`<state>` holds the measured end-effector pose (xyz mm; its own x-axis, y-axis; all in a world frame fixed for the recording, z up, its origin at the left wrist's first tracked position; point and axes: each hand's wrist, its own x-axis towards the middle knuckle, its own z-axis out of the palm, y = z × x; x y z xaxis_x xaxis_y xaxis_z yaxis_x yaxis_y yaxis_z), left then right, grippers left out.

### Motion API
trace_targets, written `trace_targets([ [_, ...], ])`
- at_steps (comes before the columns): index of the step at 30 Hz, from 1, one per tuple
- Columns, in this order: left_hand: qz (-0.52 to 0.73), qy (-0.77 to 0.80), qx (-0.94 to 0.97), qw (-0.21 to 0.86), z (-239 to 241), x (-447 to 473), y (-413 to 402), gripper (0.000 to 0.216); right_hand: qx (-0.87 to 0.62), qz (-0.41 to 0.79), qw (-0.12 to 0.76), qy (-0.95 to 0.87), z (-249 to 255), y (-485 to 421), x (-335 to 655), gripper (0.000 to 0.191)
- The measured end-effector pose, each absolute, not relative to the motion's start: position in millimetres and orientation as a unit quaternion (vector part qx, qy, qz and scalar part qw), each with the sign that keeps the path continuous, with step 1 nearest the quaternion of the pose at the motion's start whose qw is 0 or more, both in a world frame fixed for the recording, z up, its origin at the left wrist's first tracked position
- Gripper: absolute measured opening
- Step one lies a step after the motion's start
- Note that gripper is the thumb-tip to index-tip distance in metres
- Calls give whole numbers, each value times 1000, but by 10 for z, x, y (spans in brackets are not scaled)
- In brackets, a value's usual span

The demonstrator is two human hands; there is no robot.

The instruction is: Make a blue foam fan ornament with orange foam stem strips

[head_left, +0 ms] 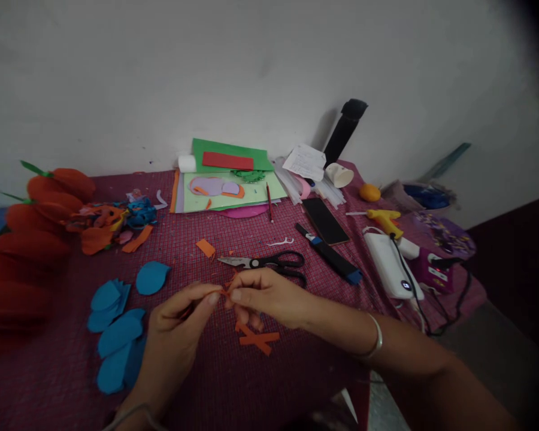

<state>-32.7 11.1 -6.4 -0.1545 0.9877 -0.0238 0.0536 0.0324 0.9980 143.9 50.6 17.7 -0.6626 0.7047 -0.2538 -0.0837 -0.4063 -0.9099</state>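
Note:
Between my two hands is a small orange strip (225, 293), pinched at both ends and mostly covered by fingertips. My left hand (182, 320) is closed on its left end, thumb against forefinger. On the other end, my right hand (263, 297) pinches with thumb and forefinger, the remaining fingers curled below. Several orange strips (259, 340) lie crossed on the cloth just under my right hand. Black-handled scissors (269, 261) rest beyond the hands, blades pointing left. Left of my left hand sit several blue petal-shaped pieces (117, 362), some overlapping.
Red-orange puffy shapes (49, 209) and a scrap pile (103, 222) occupy the left. Coloured sheets (260, 194) lie by the wall. Rightward are a phone (326, 221), a cutter (330, 254), a yellow glue gun (386, 221), a white power bank (391, 266) and cables.

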Motion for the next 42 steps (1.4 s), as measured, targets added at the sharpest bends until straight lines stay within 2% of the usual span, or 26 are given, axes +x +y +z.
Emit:
trace_targets([
  [5,510,504,407,566,-22,-278,110,20,-362,742,260,-501,175,505,1436,11],
  [8,487,463,391,628,-37,-258,119,19,-382,712,259,-530,152,499,1435,10],
  [15,454,501,427,601,-97,-241,122,13,-378,615,291,-627,105,476,1426,12],
  [25,475,491,382,622,-80,-208,125,7,-377,523,296,-705,69,462,1425,11],
  [27,479,491,378,622,-90,-215,129,5,-374,530,294,-701,72,463,1423,12],
  [30,485,498,372,615,-88,-210,138,5,-378,602,270,-649,71,472,1417,13],
  [34,492,502,355,616,-35,-176,152,26,-384,684,238,-572,43,491,1414,11],
  [37,483,500,341,633,17,-156,164,41,-379,695,238,-563,24,506,1422,9],
  [42,481,502,333,637,19,-159,175,41,-378,692,264,-556,15,521,1423,9],
])
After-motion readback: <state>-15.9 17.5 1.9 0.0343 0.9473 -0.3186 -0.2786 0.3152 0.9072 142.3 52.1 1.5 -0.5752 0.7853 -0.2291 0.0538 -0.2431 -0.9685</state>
